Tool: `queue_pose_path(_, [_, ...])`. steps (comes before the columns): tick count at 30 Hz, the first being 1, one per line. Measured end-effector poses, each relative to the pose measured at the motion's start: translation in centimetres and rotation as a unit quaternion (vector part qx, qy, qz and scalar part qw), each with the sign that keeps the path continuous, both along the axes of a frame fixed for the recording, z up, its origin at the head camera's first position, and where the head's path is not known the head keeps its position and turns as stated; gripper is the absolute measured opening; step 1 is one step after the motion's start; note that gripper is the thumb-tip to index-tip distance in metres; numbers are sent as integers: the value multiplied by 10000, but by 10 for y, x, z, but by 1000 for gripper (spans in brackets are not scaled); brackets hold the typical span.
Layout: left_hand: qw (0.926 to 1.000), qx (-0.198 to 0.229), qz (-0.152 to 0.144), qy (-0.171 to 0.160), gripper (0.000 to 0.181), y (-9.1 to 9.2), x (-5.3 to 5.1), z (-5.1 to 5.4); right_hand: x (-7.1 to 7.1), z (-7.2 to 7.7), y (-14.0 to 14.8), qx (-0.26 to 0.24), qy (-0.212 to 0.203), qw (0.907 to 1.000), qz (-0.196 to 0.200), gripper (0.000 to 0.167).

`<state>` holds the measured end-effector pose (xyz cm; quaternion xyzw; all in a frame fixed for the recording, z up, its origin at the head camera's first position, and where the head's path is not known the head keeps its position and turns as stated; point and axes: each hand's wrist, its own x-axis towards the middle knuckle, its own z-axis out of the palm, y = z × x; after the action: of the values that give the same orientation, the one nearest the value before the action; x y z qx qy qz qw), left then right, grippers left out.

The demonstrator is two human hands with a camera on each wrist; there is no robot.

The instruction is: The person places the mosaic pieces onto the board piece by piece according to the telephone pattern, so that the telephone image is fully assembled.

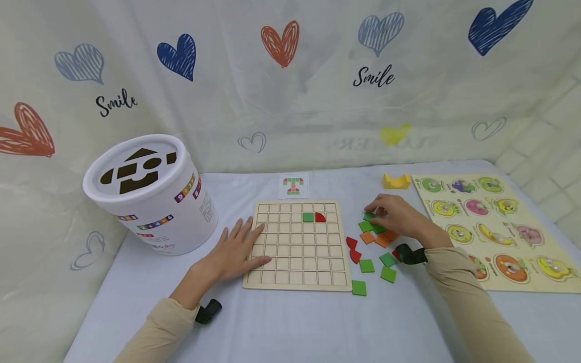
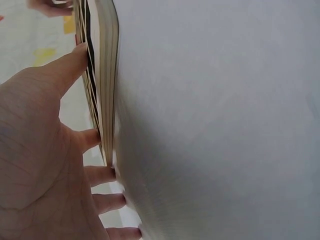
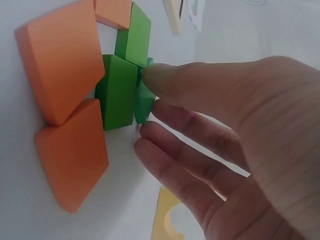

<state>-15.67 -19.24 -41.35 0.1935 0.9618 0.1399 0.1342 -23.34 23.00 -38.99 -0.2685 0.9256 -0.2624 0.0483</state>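
A wooden grid board (image 1: 295, 251) lies on the white cloth, its edge showing in the left wrist view. My left hand (image 1: 232, 252) rests on its left side, fingers spread and thumb near the lower squares. One green square (image 1: 308, 217) and a red quarter-circle (image 1: 320, 217) sit side by side in the board's upper cells. To the right of the board, my right hand (image 1: 399, 216) pinches a green square tile (image 3: 145, 102) between thumb and fingers. Beside that tile are other green squares (image 3: 120, 92) and orange pieces (image 3: 65, 60). The far side of the pinched tile is hidden.
A small pattern card (image 1: 293, 186) stands behind the board. Several green tiles (image 1: 366, 265) and red quarter-circles (image 1: 355, 256) lie loose nearby. A white bucket (image 1: 181, 227) stands left, a yellow arch block (image 1: 396, 182) at back right, and a fruit puzzle board (image 1: 490, 237) at far right.
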Motion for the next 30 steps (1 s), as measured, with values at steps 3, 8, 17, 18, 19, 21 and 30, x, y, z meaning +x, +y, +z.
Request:
queue_pose_path(3, [10000, 51, -11, -20, 91, 0, 0, 0, -2, -2, -1, -17, -23, 10000, -8, 24])
queue_pose_path(8, [10000, 53, -16, -31, 90, 1, 1, 1, -3, -3, -2, -17, -100, 9999, -105, 24])
queue_pose_path(17, [10000, 49, -7, -15, 90, 2, 1, 3, -7, 0, -1, 61, -129, 9998, -112, 24])
queue_pose_path(18, [10000, 57, -6, -15, 90, 2, 1, 3, -7, 0, -1, 66, -125, 9998, -104, 24])
queue_pose_path(19, [10000, 57, -6, -12, 89, 2, 1, 3, -8, 1, -1, 71, -117, 9999, -104, 24])
queue_pose_path(21, [10000, 57, -4, -4, 89, 2, 1, 3, -8, 0, -2, 71, -120, 9998, -136, 24])
queue_pose_path(30, [10000, 72, -25, 27, 90, 1, 0, 2, -8, -2, -1, 37, -14, 9997, -221, 24])
